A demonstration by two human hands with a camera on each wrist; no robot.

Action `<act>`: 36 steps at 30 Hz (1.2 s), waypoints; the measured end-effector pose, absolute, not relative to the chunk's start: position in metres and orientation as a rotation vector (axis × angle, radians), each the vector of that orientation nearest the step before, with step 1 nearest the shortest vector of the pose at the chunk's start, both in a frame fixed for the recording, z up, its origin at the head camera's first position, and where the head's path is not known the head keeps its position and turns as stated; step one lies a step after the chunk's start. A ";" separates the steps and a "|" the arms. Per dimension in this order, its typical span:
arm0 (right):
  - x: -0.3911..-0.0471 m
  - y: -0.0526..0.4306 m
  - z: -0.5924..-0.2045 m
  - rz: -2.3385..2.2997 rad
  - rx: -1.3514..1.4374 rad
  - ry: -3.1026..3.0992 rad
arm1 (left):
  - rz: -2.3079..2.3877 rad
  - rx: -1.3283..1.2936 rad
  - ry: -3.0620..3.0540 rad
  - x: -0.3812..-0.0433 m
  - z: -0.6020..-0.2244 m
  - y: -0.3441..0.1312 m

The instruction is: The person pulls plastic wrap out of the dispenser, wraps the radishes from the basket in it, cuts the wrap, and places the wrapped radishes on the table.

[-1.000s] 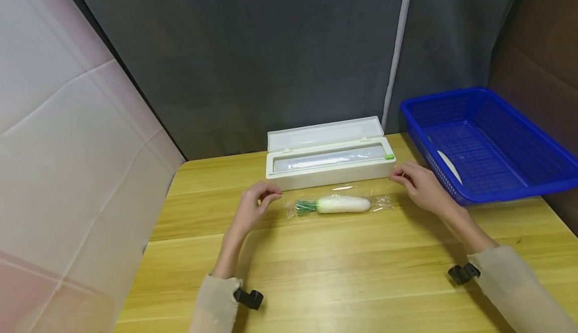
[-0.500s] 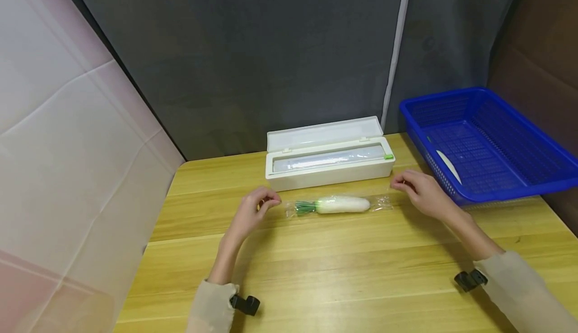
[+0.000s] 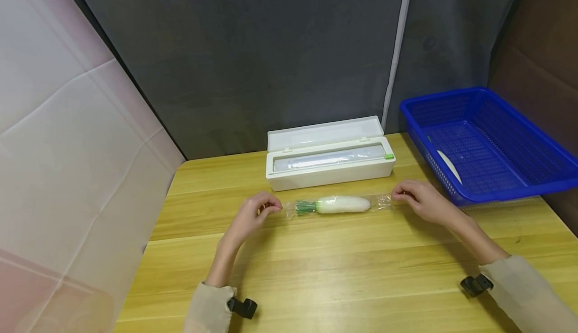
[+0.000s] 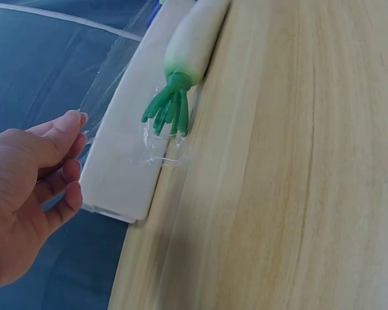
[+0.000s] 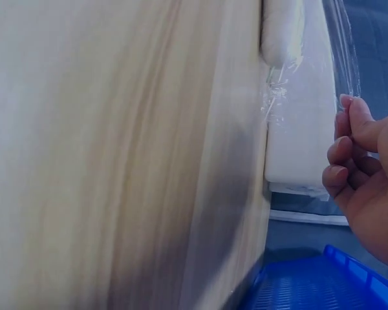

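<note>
A white radish [image 3: 344, 204] with green stems [image 4: 170, 106] lies crosswise on the table, with clear plastic film [image 3: 383, 202] around it. At the stem end, my left hand [image 3: 253, 212] pinches a corner of the film between thumb and forefinger. My right hand [image 3: 420, 200] pinches the film's other corner past the radish's white tip. In the wrist views the film [image 4: 107, 84] stretches up from the radish to the fingertips of each hand. Just behind the radish stands a white cling film box [image 3: 331, 175], lid raised, with a roll of film [image 3: 329, 159] inside.
A blue plastic basket [image 3: 496, 192] stands at the right of the wooden table [image 3: 316, 273]; a white piece [image 3: 449, 166] shows through it. A dark grey curtain [image 3: 244, 62] hangs behind, and a pale panel [image 3: 81, 162] borders the left side.
Both hands have come slightly nearer to me and lower in the head view, bringing the film's far edge toward the radish. The radish, box and basket have stayed put.
</note>
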State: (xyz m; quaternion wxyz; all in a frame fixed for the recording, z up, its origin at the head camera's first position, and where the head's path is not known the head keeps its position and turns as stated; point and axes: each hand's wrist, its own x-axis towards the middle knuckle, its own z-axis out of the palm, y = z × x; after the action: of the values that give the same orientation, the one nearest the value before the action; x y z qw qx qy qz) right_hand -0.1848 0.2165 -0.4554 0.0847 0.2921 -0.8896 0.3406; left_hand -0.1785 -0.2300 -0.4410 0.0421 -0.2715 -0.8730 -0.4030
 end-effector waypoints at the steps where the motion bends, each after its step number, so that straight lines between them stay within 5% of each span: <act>1: -0.185 0.217 -0.456 1.020 0.880 -2.659 | -1.239 -0.837 -2.679 -0.178 -0.441 -0.230; 36: -0.189 0.218 -0.479 0.919 1.008 -2.838 | -0.988 -0.994 -2.950 -0.188 -0.456 -0.223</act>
State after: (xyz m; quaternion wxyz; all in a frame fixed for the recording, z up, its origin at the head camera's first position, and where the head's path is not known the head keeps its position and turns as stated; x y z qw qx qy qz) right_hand -0.1887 0.2176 -0.4790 -0.0036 0.3203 -0.9012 0.2918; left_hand -0.1877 -0.2228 -0.4563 -0.0624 -0.3038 -0.9015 -0.3018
